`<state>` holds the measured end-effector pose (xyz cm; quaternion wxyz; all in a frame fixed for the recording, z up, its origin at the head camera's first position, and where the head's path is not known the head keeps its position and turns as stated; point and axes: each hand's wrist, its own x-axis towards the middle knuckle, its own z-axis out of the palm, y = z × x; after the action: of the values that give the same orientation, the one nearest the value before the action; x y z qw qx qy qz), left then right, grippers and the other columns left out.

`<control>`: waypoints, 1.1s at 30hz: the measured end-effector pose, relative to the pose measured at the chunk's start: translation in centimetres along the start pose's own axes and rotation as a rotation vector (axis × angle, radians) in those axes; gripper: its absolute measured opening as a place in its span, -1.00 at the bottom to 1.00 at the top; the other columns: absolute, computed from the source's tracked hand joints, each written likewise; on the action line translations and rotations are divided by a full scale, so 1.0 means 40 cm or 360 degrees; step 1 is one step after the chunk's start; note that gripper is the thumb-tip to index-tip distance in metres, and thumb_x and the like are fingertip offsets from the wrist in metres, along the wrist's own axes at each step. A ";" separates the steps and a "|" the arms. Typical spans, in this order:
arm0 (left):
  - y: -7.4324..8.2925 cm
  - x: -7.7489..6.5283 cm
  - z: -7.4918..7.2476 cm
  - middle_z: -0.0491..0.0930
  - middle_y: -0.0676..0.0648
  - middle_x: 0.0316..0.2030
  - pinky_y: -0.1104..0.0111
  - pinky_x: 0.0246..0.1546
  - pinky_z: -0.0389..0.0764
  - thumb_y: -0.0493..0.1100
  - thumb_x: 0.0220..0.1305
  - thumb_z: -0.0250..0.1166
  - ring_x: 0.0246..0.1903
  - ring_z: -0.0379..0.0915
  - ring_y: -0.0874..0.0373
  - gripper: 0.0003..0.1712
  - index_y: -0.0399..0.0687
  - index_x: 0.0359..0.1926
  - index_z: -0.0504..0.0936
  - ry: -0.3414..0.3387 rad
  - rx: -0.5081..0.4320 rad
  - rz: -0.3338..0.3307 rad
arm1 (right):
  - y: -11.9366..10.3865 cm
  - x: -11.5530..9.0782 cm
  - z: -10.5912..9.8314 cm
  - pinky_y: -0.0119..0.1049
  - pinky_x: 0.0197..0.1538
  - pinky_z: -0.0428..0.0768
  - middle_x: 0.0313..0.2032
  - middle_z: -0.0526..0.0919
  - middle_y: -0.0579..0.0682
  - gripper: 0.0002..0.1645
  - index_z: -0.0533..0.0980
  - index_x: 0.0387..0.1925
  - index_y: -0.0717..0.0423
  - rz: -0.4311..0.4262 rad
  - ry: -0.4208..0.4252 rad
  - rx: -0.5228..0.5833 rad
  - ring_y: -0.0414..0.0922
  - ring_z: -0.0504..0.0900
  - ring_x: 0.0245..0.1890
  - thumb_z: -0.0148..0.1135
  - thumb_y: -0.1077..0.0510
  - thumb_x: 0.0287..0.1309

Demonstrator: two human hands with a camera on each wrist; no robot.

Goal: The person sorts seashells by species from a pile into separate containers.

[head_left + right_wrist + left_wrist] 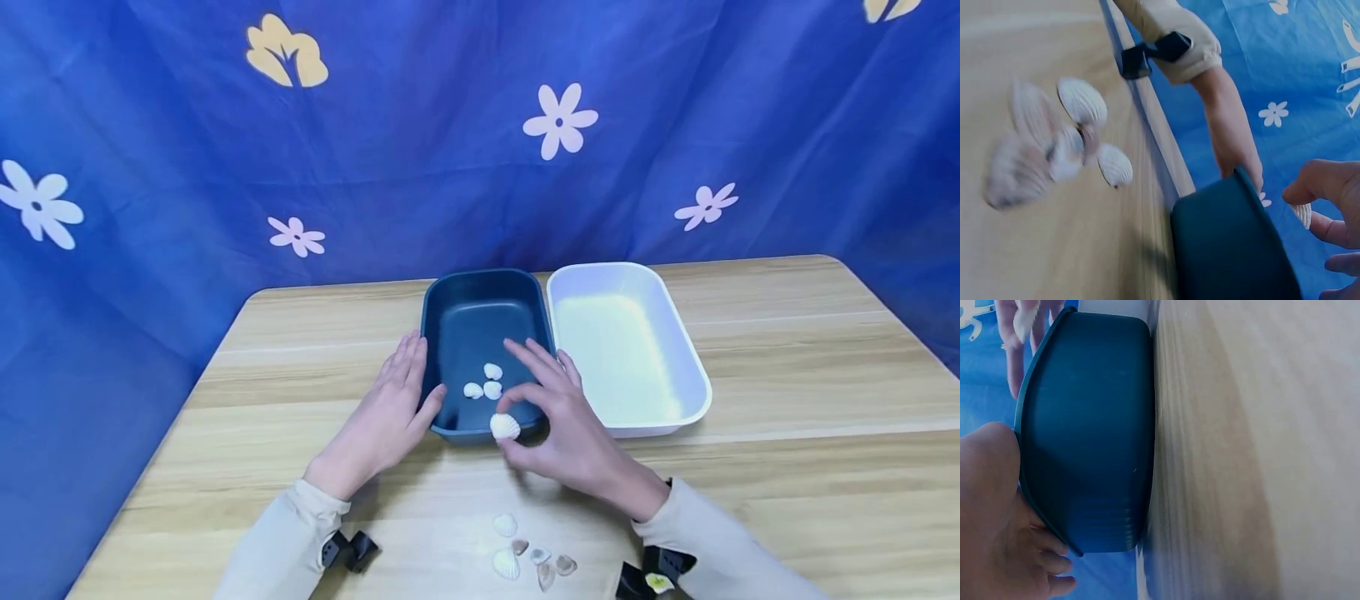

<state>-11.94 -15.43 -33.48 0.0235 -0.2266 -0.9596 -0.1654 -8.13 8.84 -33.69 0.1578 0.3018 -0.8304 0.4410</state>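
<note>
My right hand (562,421) pinches 1 white shell (504,427), best gently by its edges; my left hand (386,421), fingers straight, should hold the dark tray (486,329) steady.

Shell (505,427) ribbed (chalky matt); dark tray (480,329) smooth plastic; table (787,358) woodgrain; backdrop (420,167) cloth.

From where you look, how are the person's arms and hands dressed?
Plain cream fabric forms the left sleeve and right sleeve. A small black boxy device sits at the left wrist; a second device at the right bears a yellow mark. The bare left hand and right hand show no rings.
</note>
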 end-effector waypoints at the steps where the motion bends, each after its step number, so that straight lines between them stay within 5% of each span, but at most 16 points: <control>1: 0.001 0.001 -0.001 -0.12 -0.37 0.46 -0.04 0.41 -0.04 -0.01 0.47 -0.02 0.46 -0.25 -0.17 -0.21 -0.49 0.43 -0.04 0.0000 -0.0001 0.0001 | 0.005 0.006 0.002 0.35 0.35 -0.12 0.39 0.27 0.07 -0.75 0.59 -0.40 -0.02 0.0018 -0.0002 -0.0007 0.10 0.06 0.45 0.49 0.16 -0.20; 21: 0.005 0.012 0.001 -0.13 -0.37 0.46 -0.04 0.41 -0.04 0.00 0.47 -0.01 0.46 -0.21 -0.20 -0.20 -0.49 0.43 -0.05 -0.0008 -0.0008 0.0013 | 0.043 0.091 -0.015 0.24 0.35 -0.03 0.35 0.29 0.22 -0.80 0.63 -0.42 0.07 0.0394 -0.0041 -0.0299 0.27 0.09 0.39 0.48 0.17 -0.15; 33: 0.004 0.000 -0.008 -0.16 -0.36 0.47 0.03 0.44 -0.15 0.11 0.52 -0.17 0.47 -0.30 -0.18 -0.19 -0.46 0.45 -0.08 -0.0062 0.0108 -0.0008 | 0.060 0.128 0.001 0.23 0.36 -0.06 0.35 0.28 0.26 -0.82 0.64 -0.37 0.13 0.0569 -0.0084 -0.0377 0.21 0.09 0.40 0.42 0.13 -0.04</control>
<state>-11.90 -15.42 -33.12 0.0120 -0.2266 -0.9654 -0.1282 -13.60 7.98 -32.53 0.0897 0.1405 -0.9205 0.3534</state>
